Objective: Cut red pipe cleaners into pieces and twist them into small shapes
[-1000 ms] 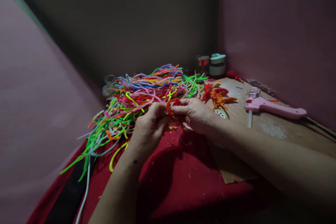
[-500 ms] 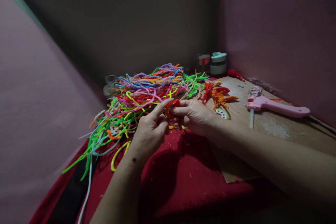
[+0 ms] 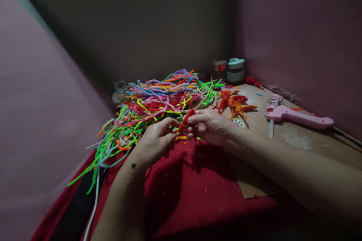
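Observation:
My left hand (image 3: 154, 143) and my right hand (image 3: 210, 125) meet over a red cloth (image 3: 198, 192), both pinching a short red pipe cleaner (image 3: 186, 118) bent between their fingertips. The right hand's thumb and forefinger grip its upper end; the left hand's curled fingers close on its lower end. Right behind the hands lies a big tangled heap of pipe cleaners (image 3: 161, 101) in green, pink, red, yellow, orange and purple. A thin dark wire (image 3: 192, 141) lies on the cloth under the hands.
A pink glue gun (image 3: 294, 116) rests on a brown board (image 3: 288, 135) at right. Red and orange twisted pieces (image 3: 236, 103) lie beside the heap. A lidded pot (image 3: 235, 69) and a small jar (image 3: 219, 67) stand at the back corner. Walls close in on three sides.
The left hand has dropped lower and curled in, its forefinger no longer stretched up. The red pipe cleaner's loop has been pulled into a straighter, slanted shape. The right hand stays about where it was.

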Demonstrator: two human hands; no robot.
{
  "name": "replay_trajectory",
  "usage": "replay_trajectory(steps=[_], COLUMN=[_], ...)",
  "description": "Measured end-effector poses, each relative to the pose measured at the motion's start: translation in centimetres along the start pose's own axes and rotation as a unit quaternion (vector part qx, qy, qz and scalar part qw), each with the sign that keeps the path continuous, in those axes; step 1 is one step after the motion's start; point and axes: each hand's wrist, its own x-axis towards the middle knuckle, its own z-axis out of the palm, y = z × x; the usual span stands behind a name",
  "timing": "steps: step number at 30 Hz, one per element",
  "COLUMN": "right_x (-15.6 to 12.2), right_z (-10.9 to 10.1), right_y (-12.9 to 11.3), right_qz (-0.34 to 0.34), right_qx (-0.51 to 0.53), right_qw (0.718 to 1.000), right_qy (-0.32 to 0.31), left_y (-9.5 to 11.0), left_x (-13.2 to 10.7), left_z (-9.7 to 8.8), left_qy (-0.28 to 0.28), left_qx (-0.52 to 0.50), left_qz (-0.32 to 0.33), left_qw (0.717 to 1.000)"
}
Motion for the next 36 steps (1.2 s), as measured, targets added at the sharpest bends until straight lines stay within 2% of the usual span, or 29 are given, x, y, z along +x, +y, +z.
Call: replay_trajectory(steps=[4, 6, 8, 11, 15, 18, 21, 25, 28, 32, 34, 36], right_x=[-0.1, -0.1, 0.0, 0.0, 0.0, -0.2, -0.3, -0.4, -0.5, -0.6, -0.6, -0.5], right_z=[0.0, 0.0, 0.0, -0.1, -0.1, -0.1, -0.1, 0.1, 0.2, 0.4, 0.4, 0.2], right_y=[0.0, 0.1, 0.2, 0.4, 0.3, 0.2, 0.0, -0.1, -0.3, -0.6, -0.6, -0.5], right_qz=[-0.014, -0.021, -0.026, -0.032, -0.022, -0.041, -0.087, -0.115, -0.119, -0.131, -0.134, -0.135], right_qx=[-0.036, -0.036, -0.036, -0.03, -0.016, -0.05, -0.118, -0.177, -0.215, -0.26, -0.251, -0.228], right_qw=[0.999, 0.999, 0.999, 0.999, 1.0, 0.998, 0.989, 0.975, 0.967, 0.954, 0.957, 0.963], right_qy=[0.0, 0.009, 0.015, 0.004, -0.001, 0.002, 0.027, 0.065, 0.067, 0.069, 0.064, 0.045], left_y=[0.2, 0.4, 0.5, 0.5, 0.4, 0.6, 0.9, 1.1, 1.0, 0.5, 0.3, 0.3], left_x=[0.0, 0.1, 0.2, 0.4, 0.7, 0.8, 0.7, 0.5, 0.4, 0.5, 0.6, 0.7], left_z=[-0.4, -0.2, 0.3, 1.2, 1.9, 2.0, 2.2, 2.4, 2.2, 1.6, 1.4, 1.3], left_qy=[0.013, 0.013, 0.003, -0.013, -0.022, 0.009, 0.045, 0.056, 0.034, -0.033, -0.039, -0.022], left_qx=[0.039, -0.017, -0.123, -0.272, -0.371, -0.366, -0.288, -0.207, -0.196, -0.243, -0.277, -0.301], left_qz=[0.094, 0.11, 0.1, 0.072, 0.029, 0.024, 0.03, 0.037, 0.045, 0.02, 0.02, 0.025], left_qw=[0.995, 0.994, 0.987, 0.96, 0.928, 0.93, 0.956, 0.976, 0.979, 0.969, 0.96, 0.953])
